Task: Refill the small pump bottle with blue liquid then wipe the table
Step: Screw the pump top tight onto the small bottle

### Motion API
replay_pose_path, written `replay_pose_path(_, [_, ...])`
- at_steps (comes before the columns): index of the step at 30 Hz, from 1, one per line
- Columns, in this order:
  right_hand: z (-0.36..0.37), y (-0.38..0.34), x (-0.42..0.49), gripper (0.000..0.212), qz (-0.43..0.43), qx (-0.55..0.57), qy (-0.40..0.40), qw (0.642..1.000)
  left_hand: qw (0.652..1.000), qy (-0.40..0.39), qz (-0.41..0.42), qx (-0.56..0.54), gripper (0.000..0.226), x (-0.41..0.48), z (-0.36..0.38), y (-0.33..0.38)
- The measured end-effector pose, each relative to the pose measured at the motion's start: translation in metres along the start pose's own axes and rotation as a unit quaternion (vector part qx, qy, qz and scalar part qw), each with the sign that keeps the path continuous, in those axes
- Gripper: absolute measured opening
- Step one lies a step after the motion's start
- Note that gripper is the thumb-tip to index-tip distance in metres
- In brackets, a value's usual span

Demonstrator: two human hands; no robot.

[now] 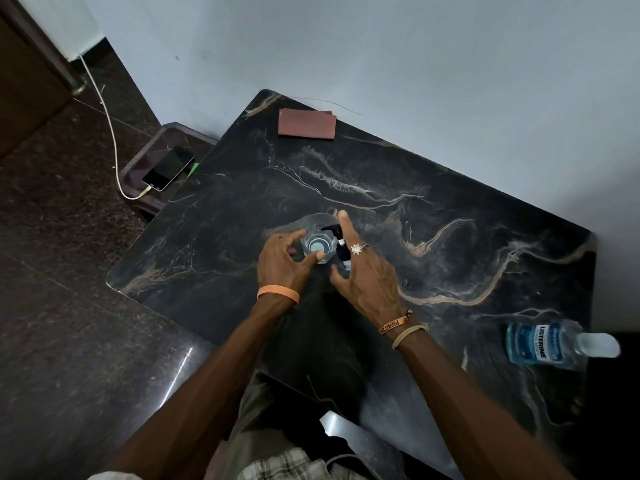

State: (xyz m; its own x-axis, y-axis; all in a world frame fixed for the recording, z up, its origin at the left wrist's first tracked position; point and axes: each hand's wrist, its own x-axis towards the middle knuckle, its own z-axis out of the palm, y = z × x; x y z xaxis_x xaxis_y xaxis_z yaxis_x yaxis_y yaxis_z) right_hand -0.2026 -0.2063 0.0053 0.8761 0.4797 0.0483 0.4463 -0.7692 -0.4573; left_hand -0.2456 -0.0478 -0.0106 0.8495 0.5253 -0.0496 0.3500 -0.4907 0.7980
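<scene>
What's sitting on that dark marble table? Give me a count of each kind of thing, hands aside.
Bottles: 2, the small pump bottle and the blue mouthwash bottle lying on its side
Glasses: 1, the clear glass
Cloths: 1, the folded reddish cloth
Total: 4

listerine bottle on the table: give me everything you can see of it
The Listerine bottle is clear plastic, holding blue liquid, with a blue label printed LISTERINE in white. It lies on its side near the right edge of the dark marbled table, its pale neck or cap end pointing right, toward that edge. How full it is cannot be judged. Nothing touches it but the tabletop; both hands are away at the table's middle, by the glass and pump bottle.
</scene>
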Motion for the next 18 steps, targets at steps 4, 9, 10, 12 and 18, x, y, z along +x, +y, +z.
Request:
replay_pose_path(4, [0.000, 0.008, -0.009, 0.115, 0.031, 0.086, 0.023, 0.996, 0.998, 0.018, 0.047, -0.047, 0.054, -0.008, -0.001, -0.003])
replay_pose_path(9, [-0.007, 0.024, -0.030, 0.099, 0.121, 0.197, 0.084, 0.969, 0.978, 0.064, 0.198, -0.036, 0.038, -0.035, 0.009, 0.003])
replay_pose_path(10, [-0.009, 0.028, -0.035, 0.089, 0.132, 0.200, 0.105, 0.965, 0.976, 0.025, 0.213, -0.035, 0.038, -0.043, 0.016, 0.009])
replay_pose_path(12, [-0.011, 0.036, -0.046, 0.071, 0.145, 0.192, 0.143, 0.960, 0.978, -0.086, 0.182, -0.060, 0.042, -0.057, 0.032, 0.021])
replay_pose_path(18, [-0.004, 0.053, -0.075, 0.053, 0.167, 0.183, 0.175, 0.953, 0.945, -0.280, -0.008, -0.167, 0.047, -0.071, 0.077, 0.035])
